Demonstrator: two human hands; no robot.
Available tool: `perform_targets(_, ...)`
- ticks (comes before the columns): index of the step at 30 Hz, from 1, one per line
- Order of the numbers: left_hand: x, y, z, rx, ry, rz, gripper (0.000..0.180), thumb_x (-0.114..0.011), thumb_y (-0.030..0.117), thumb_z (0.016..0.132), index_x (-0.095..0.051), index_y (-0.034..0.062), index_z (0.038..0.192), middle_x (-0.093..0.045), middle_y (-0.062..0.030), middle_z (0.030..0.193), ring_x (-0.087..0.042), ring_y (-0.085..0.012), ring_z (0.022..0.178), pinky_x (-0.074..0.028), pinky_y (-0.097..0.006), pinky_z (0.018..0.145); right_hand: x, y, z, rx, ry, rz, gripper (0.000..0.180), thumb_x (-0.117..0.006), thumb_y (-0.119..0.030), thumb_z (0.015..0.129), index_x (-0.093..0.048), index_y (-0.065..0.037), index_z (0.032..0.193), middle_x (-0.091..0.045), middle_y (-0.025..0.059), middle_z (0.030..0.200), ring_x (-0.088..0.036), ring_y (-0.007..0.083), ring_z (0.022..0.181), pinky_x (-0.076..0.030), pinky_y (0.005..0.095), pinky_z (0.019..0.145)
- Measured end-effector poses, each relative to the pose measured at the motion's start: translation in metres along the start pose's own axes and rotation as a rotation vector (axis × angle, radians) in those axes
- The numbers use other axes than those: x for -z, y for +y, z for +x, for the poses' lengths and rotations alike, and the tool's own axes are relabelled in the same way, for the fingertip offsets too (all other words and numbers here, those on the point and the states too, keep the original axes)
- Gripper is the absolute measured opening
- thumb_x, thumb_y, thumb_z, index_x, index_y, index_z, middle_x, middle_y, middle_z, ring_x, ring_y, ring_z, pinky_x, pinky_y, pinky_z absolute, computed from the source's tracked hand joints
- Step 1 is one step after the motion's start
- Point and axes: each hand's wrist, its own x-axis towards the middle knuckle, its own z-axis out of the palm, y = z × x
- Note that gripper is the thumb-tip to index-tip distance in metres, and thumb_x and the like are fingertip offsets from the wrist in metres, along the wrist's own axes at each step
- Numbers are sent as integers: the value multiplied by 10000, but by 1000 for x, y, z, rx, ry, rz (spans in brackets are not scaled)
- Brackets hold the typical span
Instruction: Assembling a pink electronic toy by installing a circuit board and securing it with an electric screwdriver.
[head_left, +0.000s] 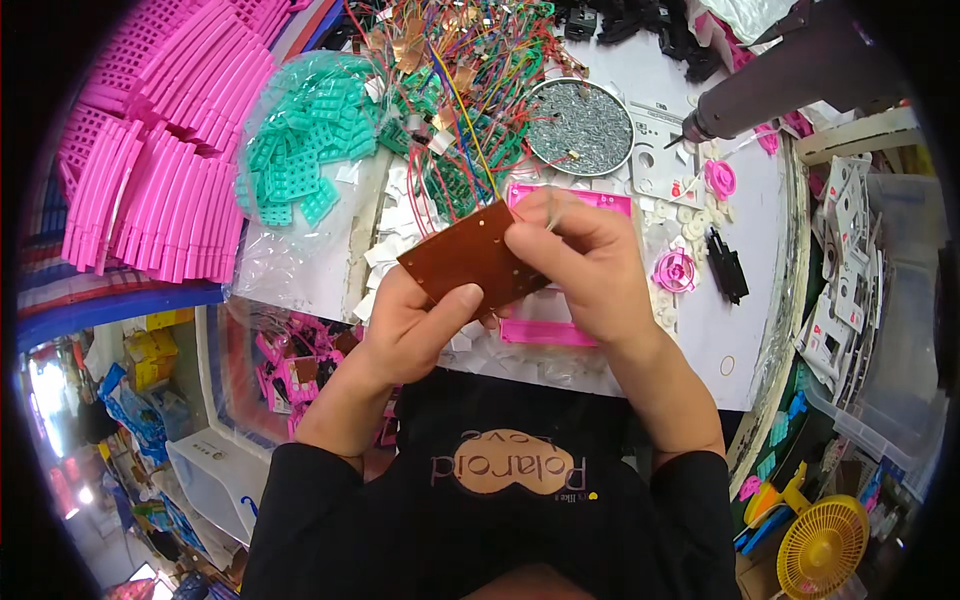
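Brown board (470, 255) above cluttered white table (748, 330); yellow fan (823, 547) seemingly lower.

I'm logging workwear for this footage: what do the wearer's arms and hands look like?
The left hand and right hand are ungloved, with no watch visible. The left sleeve and right sleeve are black, with no visible print, and short enough to leave the forearms bare.

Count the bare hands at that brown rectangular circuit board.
2: the bare left hand at the lower edge of the brown rectangular board, the bare right hand at its right side. No others show.
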Motion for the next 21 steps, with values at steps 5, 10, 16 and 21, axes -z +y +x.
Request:
perform_targets(5,5,2,1,16,123,-140,360,-494,133,1053,-530,-61,1354,-695,-167,1163,-690,-190,922,-579,-307,708,11,-5,-18,5,304,224,183,-621,-119,1023,-742,-3,950,-602,23,790,-532,78,685,-398,229,589)
perform_targets(10,13,16,-11,248,-12,125,287,-585,108,1009,-642,-64,1231,-708,-110,1050,-678,-147,858,-564,-301,705,93,1,-111,52,-106,60,202,-736,-176,902,-739,22,944,-657,111,840,-593,204,731,-446,318,636)
perform_targets(16,-4,8,-12,91,-592,656,136,-672,140,924,-648,86,1047,-659,-162,861,-670,-392,835,-533,-464,712,152,-85,-204,-357,341,-690,1133,-835,-724,633,-557,45,1417,-538,192,1438,-568,303,1243,-441,425,1009)
perform_targets(21,-31,-3,-4,67,-749,651,163,-654,199,946,-591,63,1011,-641,-186,842,-652,-416,825,-511,-497,694,77,-55,-129,-34,-312,-888,782,-844,-502,767,-646,-11,1343,-559,195,1396,-553,307,1217,-442,409,996)
